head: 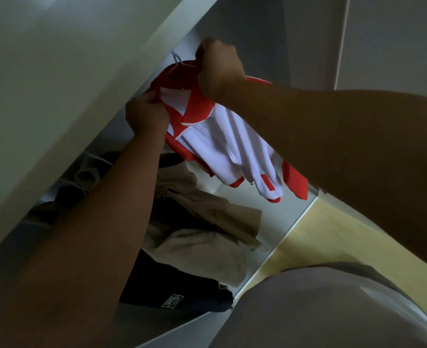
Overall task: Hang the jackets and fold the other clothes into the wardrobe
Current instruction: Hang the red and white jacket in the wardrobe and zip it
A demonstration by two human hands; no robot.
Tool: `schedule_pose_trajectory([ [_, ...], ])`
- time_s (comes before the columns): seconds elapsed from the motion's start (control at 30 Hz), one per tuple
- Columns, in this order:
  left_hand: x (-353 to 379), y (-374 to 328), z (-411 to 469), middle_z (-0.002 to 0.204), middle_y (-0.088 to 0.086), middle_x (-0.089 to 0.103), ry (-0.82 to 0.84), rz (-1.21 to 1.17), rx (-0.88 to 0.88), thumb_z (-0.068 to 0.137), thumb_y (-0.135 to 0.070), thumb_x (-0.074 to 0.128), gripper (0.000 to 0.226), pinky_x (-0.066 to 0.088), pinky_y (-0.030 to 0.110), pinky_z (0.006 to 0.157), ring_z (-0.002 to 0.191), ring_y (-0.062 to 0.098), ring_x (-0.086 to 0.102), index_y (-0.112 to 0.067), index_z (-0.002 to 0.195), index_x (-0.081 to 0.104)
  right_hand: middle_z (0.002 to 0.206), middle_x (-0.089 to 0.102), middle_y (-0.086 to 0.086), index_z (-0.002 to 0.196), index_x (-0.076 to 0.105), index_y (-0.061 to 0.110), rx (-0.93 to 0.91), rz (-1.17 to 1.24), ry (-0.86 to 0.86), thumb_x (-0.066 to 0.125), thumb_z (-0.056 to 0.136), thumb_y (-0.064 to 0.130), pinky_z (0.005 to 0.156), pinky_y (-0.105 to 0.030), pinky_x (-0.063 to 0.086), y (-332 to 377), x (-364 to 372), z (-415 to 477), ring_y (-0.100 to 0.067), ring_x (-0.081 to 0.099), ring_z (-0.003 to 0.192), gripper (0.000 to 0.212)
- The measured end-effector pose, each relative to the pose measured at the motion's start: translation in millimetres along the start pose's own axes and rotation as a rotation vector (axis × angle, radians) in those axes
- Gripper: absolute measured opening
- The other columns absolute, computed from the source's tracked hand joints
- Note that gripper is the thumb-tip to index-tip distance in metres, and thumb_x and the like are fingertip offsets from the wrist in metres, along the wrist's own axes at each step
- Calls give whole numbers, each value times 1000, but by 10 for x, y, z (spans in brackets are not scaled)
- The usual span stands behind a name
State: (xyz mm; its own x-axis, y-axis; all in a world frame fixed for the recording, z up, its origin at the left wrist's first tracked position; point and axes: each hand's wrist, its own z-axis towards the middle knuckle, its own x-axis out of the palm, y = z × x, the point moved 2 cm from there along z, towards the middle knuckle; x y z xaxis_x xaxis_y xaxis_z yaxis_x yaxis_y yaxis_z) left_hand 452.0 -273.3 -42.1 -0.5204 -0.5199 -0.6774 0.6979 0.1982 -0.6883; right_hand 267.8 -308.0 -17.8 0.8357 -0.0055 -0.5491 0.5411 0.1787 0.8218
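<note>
Red-and-white jacket [222, 144] on white hanger [176, 57], sleeves dangling.

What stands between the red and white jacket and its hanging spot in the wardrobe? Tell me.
Nothing visible. The left hand and right hand hold the red and white jacket, on its hanger, inside the wardrobe; the clothes pile lies below it. The rail is out of view.

Inside the wardrobe [232, 26], the jacket [222, 146] sits on a hanger [176, 59] high up. The left hand [145, 116] holds its collar on the left, and the right hand [220, 69] grips its top, right of the hook. Below it, a heap of clothes [197, 247] lies on the wardrobe's bottom board. Shoes [86, 174] sit on racks left of the heap, and the room floor [345, 234] lies to the right.
</note>
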Motion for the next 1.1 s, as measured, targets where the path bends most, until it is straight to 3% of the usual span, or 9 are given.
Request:
schedule_pose_trajectory([
  [0.2,11,164,54,105,2,75,77,77,22,97,-19,58,21,53,32,94,103,15,67,-16,106,77,112,61,-10,115,59,10,-19,-50,2,52,88,3,88,-43,55,23,175,195,-27,62,96,28],
  [0.4,57,372,41,108,12,73,177,143,-70,92,-5,56,24,54,44,97,103,25,67,-5,108,74,112,62,-14,114,60,8,-18,-130,79,54,90,5,89,-44,55,-49,323,192,-32,64,99,25],
  [0.67,192,501,-144,131,8,65,233,120,-20,90,4,56,39,40,22,104,125,23,57,-9,124,69,117,61,-15,129,52,12,-211,-343,54,50,89,6,92,-46,46,-173,334,49,-38,58,111,41],
  [0.8,253,512,-131,132,8,64,241,188,19,90,1,55,38,42,33,112,126,25,56,-11,122,71,127,60,-13,140,47,14,-276,-446,75,53,88,10,100,-44,39,-254,358,-14,-36,53,121,53],
  [0.93,327,534,-131,135,5,63,195,235,11,93,0,56,37,38,23,107,127,25,55,-14,123,71,154,39,-14,153,33,18,-334,-552,125,63,85,15,115,-49,26,-372,373,-95,-34,34,143,75],
  [1.03,377,533,-136,130,6,65,143,227,-47,94,-5,56,33,45,33,108,124,26,57,-16,122,71,161,25,-12,154,33,24,-330,-549,139,62,87,14,115,-49,25,-483,351,-178,-34,24,148,74],
  [1.1,414,519,-159,123,7,68,89,134,-144,94,-5,55,32,47,21,95,119,24,60,-11,121,70,159,29,-10,150,41,27,-304,-504,159,61,88,14,112,-48,29,-565,318,-227,-34,29,144,66],
])
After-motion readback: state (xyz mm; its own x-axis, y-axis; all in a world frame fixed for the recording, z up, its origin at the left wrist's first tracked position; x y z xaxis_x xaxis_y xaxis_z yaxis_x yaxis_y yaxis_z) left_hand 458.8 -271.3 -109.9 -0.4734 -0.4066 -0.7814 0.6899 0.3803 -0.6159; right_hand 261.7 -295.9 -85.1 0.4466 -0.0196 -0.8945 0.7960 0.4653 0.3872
